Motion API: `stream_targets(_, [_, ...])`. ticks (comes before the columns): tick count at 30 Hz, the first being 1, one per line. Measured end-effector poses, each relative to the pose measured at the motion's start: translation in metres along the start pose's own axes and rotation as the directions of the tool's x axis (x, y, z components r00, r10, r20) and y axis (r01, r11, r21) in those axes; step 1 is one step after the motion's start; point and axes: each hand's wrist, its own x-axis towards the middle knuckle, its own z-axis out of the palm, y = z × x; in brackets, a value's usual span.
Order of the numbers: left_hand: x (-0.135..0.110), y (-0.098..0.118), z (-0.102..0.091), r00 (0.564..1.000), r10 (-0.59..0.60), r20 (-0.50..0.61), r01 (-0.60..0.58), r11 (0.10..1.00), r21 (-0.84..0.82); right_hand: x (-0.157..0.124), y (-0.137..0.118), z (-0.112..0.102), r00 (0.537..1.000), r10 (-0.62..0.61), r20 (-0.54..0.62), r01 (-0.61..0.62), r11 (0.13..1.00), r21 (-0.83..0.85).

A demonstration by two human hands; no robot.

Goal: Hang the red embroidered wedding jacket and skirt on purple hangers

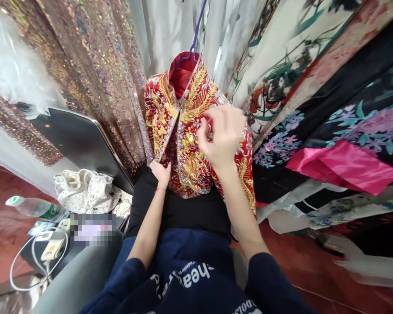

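A red jacket with dense gold and silver embroidery and a stand-up collar hangs from a purple hanger. Its front is parted at the middle, and its lower part rests against my black-trousered lap. My left hand is closed on the lower edge of the jacket's left-side front panel. Raised in front of the jacket's right-side chest is my right hand, slightly blurred, its fingers curled toward the thumb. Whatever those fingers may pinch is too small or blurred to make out.
Sequined fabric hangs at left behind a dark panel. A spotted white cloth, a plastic bottle and a white cable lie lower left. Floral garments and a pink satin piece hang at right.
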Motion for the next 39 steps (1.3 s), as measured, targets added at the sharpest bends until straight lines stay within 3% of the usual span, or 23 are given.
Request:
stream_targets(2, [0.005,-0.006,-0.002,1.0,0.016,-0.006,-0.015,0.999,0.051,0.012,-0.015,0.021,0.979,-0.04,0.2,0.022,0.995,0.093])
stream_targets(5, [0.009,-0.022,-0.007,0.998,0.052,0.038,-0.056,0.993,0.108,0.032,-0.026,0.054,0.902,0.128,0.413,-0.159,0.986,0.04])
stream_targets(7, [0.014,-0.031,-0.01,0.994,0.085,0.075,-0.095,0.987,0.133,0.043,-0.026,0.073,0.863,0.253,0.437,-0.27,0.963,-0.024])
stream_targets(9, [0.023,-0.035,-0.011,0.988,0.112,0.108,-0.127,0.98,0.151,0.052,-0.023,0.087,0.869,0.286,0.405,-0.32,0.947,0.018])
stream_targets(11, [0.033,-0.033,-0.011,0.982,0.123,0.142,-0.147,0.975,0.166,0.056,-0.018,0.099,0.88,0.266,0.393,-0.355,0.919,0.173])
stream_targets(13, [0.038,-0.03,-0.012,0.974,0.135,0.185,-0.167,0.971,0.171,0.056,-0.015,0.109,0.875,0.258,0.409,-0.414,0.836,0.36])
stream_targets(15, [0.031,-0.027,-0.015,0.961,0.163,0.224,-0.202,0.965,0.165,0.053,-0.013,0.118,0.871,0.255,0.419,-0.453,0.745,0.489])
stream_targets(18, [0.0,-0.024,-0.021,0.94,0.23,0.252,-0.27,0.953,0.139,0.049,-0.014,0.126,0.871,0.182,0.456,-0.446,0.684,0.578])
stream_targets(21, [-0.033,-0.018,-0.03,0.922,0.296,0.249,-0.328,0.939,0.099,0.052,-0.017,0.119,0.866,0.036,0.498,-0.406,0.631,0.661])
stream_targets(25, [-0.048,0.002,-0.06,0.931,0.331,0.156,-0.343,0.937,0.061,0.074,-0.021,0.084,0.968,-0.078,0.24,-0.111,0.723,0.682])
stream_targets(28, [-0.05,0.025,-0.098,0.911,0.411,-0.015,-0.412,0.911,-0.011,0.096,-0.022,0.056,0.986,-0.131,0.098,0.042,0.781,0.623])
stream_targets(30, [-0.061,0.043,-0.124,0.804,0.557,-0.208,-0.586,0.8,-0.127,0.109,-0.021,0.041,0.99,-0.138,0.027,0.093,0.789,0.607])
stream_targets(32, [-0.08,0.061,-0.14,0.681,0.673,-0.289,-0.729,0.659,-0.186,0.118,-0.018,0.031,0.992,-0.12,-0.044,0.123,0.807,0.577])
stream_targets(34, [-0.104,0.079,-0.142,0.646,0.744,-0.167,-0.761,0.615,-0.204,0.123,-0.01,0.024,0.992,-0.08,-0.098,0.119,0.855,0.505])
stream_targets(36, [-0.123,0.093,-0.127,0.658,0.744,0.119,-0.72,0.667,-0.189,0.124,0.001,0.02,0.993,-0.049,-0.112,0.087,0.925,0.371])
stream_targets(38, [-0.13,0.103,-0.101,0.667,0.637,0.386,-0.64,0.755,-0.141,0.119,0.016,0.022,0.995,-0.033,-0.09,0.051,0.979,0.196])
stream_targets(39, [-0.129,0.107,-0.086,0.68,0.567,0.465,-0.589,0.8,-0.113,0.115,0.023,0.025,0.997,-0.028,-0.07,0.036,0.993,0.113])
